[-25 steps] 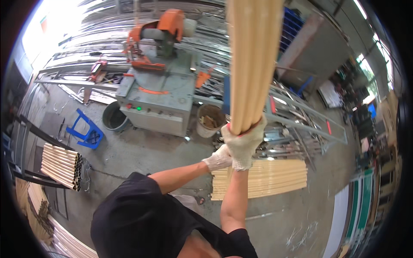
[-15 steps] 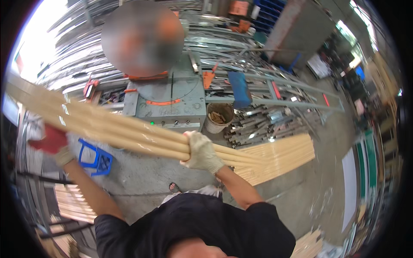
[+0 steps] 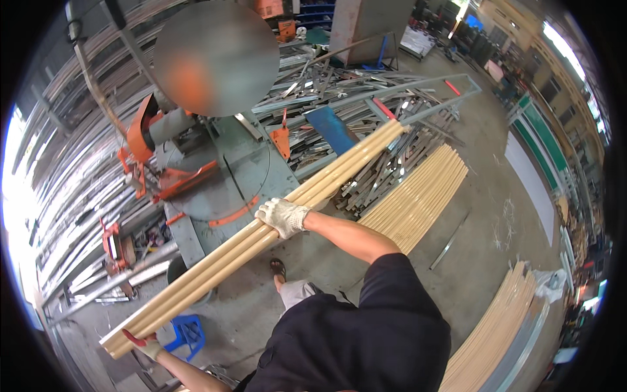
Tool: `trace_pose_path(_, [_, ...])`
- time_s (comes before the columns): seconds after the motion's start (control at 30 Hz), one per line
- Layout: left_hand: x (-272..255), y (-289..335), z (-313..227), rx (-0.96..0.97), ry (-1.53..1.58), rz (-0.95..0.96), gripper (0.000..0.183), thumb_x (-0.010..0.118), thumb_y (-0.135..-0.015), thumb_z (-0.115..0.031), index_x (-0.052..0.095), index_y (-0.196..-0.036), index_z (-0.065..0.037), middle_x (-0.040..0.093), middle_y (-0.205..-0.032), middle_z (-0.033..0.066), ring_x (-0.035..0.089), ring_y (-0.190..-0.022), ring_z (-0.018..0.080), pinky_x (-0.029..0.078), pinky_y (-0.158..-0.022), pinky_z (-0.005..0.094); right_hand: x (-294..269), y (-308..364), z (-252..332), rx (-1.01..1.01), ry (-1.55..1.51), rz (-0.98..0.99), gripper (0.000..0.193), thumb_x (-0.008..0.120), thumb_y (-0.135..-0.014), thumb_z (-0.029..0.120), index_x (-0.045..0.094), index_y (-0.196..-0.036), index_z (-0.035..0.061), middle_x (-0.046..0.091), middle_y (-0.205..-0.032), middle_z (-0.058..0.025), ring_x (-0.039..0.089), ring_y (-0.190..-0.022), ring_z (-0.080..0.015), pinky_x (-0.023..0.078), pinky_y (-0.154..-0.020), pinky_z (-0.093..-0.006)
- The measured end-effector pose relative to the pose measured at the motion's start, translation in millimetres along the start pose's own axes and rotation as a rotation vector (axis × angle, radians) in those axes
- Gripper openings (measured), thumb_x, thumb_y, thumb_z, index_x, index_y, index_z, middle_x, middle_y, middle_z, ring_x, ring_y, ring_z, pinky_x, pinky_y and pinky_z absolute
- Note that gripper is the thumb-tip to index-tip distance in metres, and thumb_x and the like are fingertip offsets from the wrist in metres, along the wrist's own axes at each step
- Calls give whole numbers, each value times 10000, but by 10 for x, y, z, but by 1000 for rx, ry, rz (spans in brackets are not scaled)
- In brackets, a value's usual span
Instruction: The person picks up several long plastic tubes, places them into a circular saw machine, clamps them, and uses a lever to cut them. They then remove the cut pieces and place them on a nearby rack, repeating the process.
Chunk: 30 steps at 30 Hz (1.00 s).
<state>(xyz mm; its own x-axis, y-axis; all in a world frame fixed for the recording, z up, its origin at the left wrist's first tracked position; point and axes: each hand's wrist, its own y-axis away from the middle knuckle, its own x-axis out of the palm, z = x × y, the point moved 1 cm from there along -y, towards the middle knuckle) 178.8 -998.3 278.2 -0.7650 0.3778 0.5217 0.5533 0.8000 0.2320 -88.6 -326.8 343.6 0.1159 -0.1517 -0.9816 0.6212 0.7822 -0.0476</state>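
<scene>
Lower left of the frame: my left hand [image 3: 147,345], in a glove with red on it, is cupped around the near end of the bundle of long cream-coloured bars [image 3: 261,235], fingers curled under it. Just beside it, a blue stool [image 3: 186,330] on the concrete floor [image 3: 470,242].

Centre: my right hand [image 3: 282,215], in a white knit glove, lies over the top of the same bundle, fingers wrapped down its far side. The bundle runs diagonally from lower left to upper right.

Behind it, centre left: a grey-green saw table [image 3: 241,179] with an orange cut-off saw [image 3: 153,140].

Right of centre, on the floor: a flat stack of cream bars [image 3: 418,199]. Farther up: a heap of grey metal offcuts [image 3: 339,85].
</scene>
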Motion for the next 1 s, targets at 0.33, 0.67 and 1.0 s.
trace_pose_path(0.33, [2327, -374, 2297, 153, -609, 216, 706, 657, -974, -443, 379, -1572, -193, 473, -1518, 160, 539, -1318, 374, 475, -1091, 541, 785, -1313, -1334, 109, 130, -9, 584, 806, -577, 231, 619, -1115, 102, 643, -1113, -64, 620, -1097, -261, 458, -1002, -428])
trace_pose_path(0.67, [3836, -631, 3337, -93, -619, 755, 706, 668, -965, -447, 385, -1562, -199, 468, -1517, 169, 536, -1322, 370, 478, -1092, 537, 1333, -840, 329, 1095, -293, -331, 807, 835, -713, 233, 507, -1405, -20, 460, -1512, -231, 465, -1386, -375, 411, -1132, -474])
trace_pose_path(1.0, [3582, -1554, 2966, -181, -584, 886, 705, 679, -956, -451, 390, -1551, -206, 463, -1517, 177, 533, -1325, 366, 481, -1093, 533, 2226, -1572, 1273, 1528, -1031, -713, 253, 681, -806, 241, 682, -964, 43, 682, -806, -116, 633, -708, -227, 486, -654, -419])
